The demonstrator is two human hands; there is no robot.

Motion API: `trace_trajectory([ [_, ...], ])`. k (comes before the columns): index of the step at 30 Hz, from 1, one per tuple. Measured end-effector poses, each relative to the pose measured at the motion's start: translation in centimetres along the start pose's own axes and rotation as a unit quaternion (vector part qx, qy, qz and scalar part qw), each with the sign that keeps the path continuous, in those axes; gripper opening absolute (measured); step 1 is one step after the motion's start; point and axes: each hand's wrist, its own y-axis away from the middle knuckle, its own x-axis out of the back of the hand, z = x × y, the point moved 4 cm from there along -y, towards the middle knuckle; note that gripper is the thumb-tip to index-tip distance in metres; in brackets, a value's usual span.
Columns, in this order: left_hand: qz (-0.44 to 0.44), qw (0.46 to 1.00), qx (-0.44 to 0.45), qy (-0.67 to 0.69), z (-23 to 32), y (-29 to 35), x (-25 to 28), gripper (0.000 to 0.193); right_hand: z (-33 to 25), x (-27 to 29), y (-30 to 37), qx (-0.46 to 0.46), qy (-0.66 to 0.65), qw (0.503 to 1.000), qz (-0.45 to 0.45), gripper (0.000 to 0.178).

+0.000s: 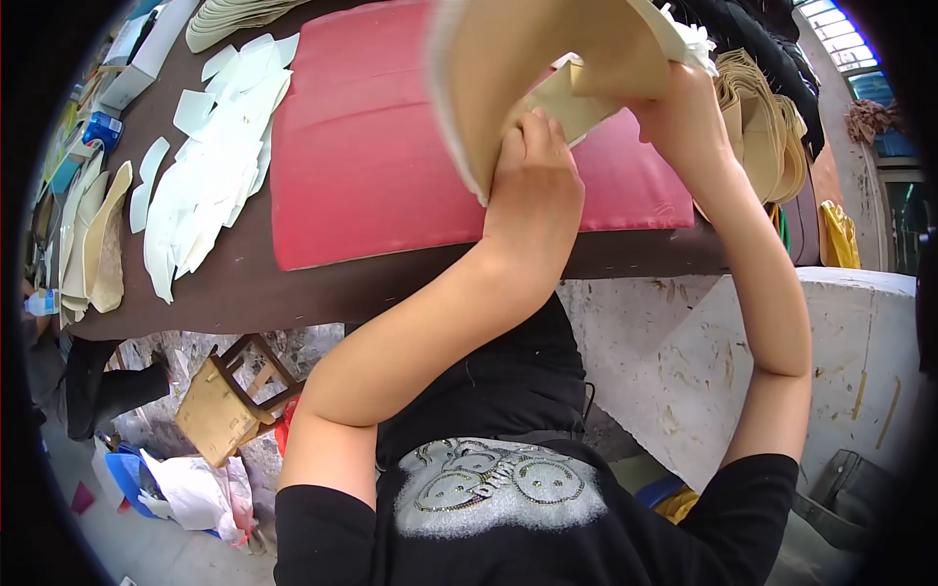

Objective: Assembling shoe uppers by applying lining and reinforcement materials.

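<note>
Both my hands are raised over the dark brown table point(293, 288). They hold a thick stack of tan, curved insole-shaped sheets point(547, 59), bent into an arch above the red mat point(371, 166). My left hand point(532, 176) grips the stack's lower edge, thumb and fingers wrapped over a pale folded piece point(567, 103). My right hand point(684, 107) clamps the stack's right end, where white edges fan out.
Several pale white cut pieces point(210, 166) lie spread left of the mat. Tan insoles point(93, 244) sit at the table's left edge, another tan pile point(762, 127) at the right. A small wooden stool point(234, 391) lies tipped on the floor below, near a concrete block point(743, 361).
</note>
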Motion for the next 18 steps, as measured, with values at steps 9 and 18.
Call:
trace_trajectory([
  [9, 0.153, 0.976, 0.076, 0.133, 0.6, -1.7, -0.9, 0.032, 1.0, -1.5, 1.2, -0.003, 0.084, 0.996, 0.018, 0.017],
  [18, 0.189, 0.949, 0.063, 0.244, -0.5, -1.9, 0.3, 0.039, 1.8, -1.4, 2.3, -0.073, 0.032, 0.996, 0.035, 0.021],
])
